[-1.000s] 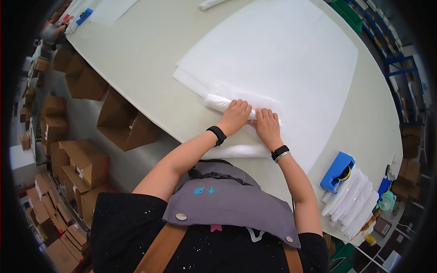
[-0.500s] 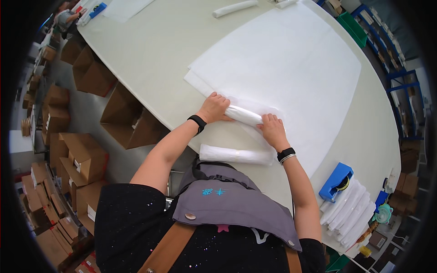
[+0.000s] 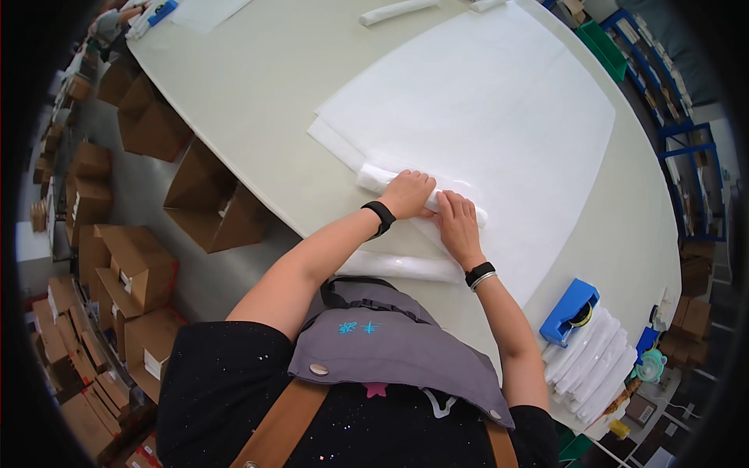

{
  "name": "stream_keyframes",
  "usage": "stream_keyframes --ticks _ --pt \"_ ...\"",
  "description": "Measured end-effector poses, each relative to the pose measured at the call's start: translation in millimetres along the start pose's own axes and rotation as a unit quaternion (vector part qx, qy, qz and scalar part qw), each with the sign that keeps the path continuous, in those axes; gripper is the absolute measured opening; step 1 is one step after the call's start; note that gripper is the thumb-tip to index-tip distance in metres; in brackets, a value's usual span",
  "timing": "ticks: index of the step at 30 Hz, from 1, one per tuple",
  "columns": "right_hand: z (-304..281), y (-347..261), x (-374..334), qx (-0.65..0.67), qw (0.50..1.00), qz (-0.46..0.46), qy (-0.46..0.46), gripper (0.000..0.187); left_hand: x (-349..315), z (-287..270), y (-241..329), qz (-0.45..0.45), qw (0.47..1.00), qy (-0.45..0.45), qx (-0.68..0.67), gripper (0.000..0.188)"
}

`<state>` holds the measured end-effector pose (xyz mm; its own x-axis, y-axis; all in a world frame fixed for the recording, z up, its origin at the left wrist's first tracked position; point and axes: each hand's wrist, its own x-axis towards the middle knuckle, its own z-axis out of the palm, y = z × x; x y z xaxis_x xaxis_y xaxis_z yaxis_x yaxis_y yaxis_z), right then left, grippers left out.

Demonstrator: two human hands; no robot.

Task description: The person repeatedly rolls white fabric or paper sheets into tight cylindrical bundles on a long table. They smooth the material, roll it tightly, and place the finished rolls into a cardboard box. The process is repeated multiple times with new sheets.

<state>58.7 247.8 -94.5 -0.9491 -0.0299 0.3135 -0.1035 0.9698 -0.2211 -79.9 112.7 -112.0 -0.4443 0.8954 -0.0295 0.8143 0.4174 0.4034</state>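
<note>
A slim white roll (image 3: 374,178), wrapped in thin white sheet, lies at the near edge of a stack of large white sheets (image 3: 484,101). My left hand (image 3: 410,194) is closed around its middle, fingers curled over the far side. Right beside it, my right hand (image 3: 459,221) grips the roll too, with its fingers laid over the top. Both ends of the roll stick out past my hands. Between my arms and close to my body rests another white roll (image 3: 398,267), touched by neither hand.
A blue tape dispenser (image 3: 570,312) stands at the right beside a pile of white rolls (image 3: 594,363). Another white roll (image 3: 398,11) lies at the table's far side. Open cardboard boxes (image 3: 214,199) line the table's left edge. A person (image 3: 108,27) is at the far left.
My left hand has slid right along the roll, from its left end to the middle, next to my right hand. The right hand has shifted slightly left, baring the roll's right end.
</note>
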Motion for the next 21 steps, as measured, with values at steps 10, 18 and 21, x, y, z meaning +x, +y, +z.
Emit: stream_keyframes --ticks 10,18,21 --pt "6.1 19.4 9.7 0.049 0.997 0.046 -0.048 0.037 -1.1 1.8 9.3 0.022 0.994 0.075 0.073 0.05" --pt "-17.2 67.8 -8.0 0.025 0.982 0.127 -0.135 0.036 12.4 3.9 -3.3 0.027 0.998 0.03 0.049 0.053" --pt "-25.9 87.9 -16.2 0.003 0.961 0.183 -0.207 0.039 16.4 1.6 -5.6 0.022 0.999 0.009 0.041 0.055"
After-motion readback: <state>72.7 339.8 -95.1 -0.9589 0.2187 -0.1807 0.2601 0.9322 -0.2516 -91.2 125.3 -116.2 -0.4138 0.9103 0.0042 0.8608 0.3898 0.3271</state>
